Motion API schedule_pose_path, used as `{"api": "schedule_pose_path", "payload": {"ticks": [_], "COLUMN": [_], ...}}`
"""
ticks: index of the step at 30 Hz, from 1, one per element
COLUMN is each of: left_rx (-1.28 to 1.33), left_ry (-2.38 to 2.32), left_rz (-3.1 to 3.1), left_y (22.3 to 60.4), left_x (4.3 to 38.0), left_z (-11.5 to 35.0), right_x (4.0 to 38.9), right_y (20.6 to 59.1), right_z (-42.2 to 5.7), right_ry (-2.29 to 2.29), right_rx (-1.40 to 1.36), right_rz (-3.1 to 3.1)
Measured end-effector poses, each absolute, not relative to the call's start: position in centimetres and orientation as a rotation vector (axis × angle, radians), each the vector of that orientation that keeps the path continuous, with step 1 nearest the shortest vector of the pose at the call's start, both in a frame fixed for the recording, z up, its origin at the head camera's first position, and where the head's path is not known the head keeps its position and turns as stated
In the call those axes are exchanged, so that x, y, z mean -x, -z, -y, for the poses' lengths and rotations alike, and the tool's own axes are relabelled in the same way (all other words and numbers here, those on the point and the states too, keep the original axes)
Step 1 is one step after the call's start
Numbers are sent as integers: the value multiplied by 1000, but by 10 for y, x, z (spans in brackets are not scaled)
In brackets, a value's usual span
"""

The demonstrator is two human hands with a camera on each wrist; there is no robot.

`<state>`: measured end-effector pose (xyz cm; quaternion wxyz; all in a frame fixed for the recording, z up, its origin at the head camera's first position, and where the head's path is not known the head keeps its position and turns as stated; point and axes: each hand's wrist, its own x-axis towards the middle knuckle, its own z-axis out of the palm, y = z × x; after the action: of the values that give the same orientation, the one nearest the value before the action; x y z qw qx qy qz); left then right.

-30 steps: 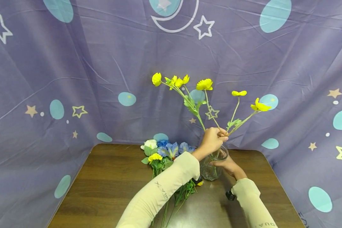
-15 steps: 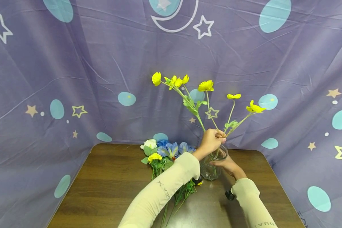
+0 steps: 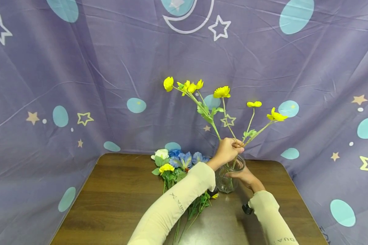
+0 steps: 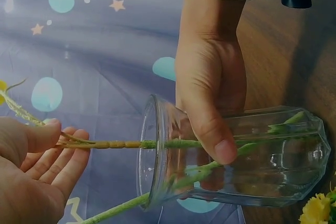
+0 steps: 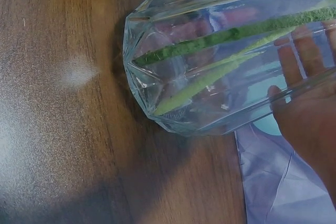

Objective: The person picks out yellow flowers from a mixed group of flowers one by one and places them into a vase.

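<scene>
In the head view my left hand (image 3: 228, 150) is above the mouth of a clear glass vase (image 3: 226, 185). Its thumb and fingers pinch the brownish upper stem of a yellow flower (image 3: 276, 115) with several blooms. That stem (image 4: 118, 144) runs through the mouth into the vase, as the left wrist view shows. A second yellow flower (image 3: 168, 84) leans out to the left, its green stem (image 4: 123, 207) inside the glass too. My right hand (image 3: 245, 177) grips the side of the vase, thumb (image 4: 220, 142) across the glass. Both stem ends reach the faceted base in the right wrist view.
Left of the vase lies a pile of flowers: a white rose (image 3: 161, 154), blue blooms (image 3: 184, 160), a yellow bloom (image 3: 166, 168) and green stems (image 3: 199, 206). The wooden table (image 3: 116, 197) ends at a purple patterned curtain (image 3: 110, 85) behind.
The pinched flower's right-hand blooms have swung left and slightly down, then a little back right. Both hands stay nearly in place, and the second flower and vase have barely moved.
</scene>
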<state>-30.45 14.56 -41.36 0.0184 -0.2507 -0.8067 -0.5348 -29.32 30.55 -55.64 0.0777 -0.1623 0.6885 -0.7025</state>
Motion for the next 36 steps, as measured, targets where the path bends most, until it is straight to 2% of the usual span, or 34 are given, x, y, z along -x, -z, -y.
{"api": "schedule_pose_path", "payload": {"ticks": [36], "left_rx": [716], "left_ry": [1509], "left_rz": [2654], "left_y": [435], "left_x": [309], "left_z": [-156], "right_x": [295], "right_y": [558], "right_z": [-308], "right_ry": [2130], "right_rx": [567], "right_rz": [-2068]}}
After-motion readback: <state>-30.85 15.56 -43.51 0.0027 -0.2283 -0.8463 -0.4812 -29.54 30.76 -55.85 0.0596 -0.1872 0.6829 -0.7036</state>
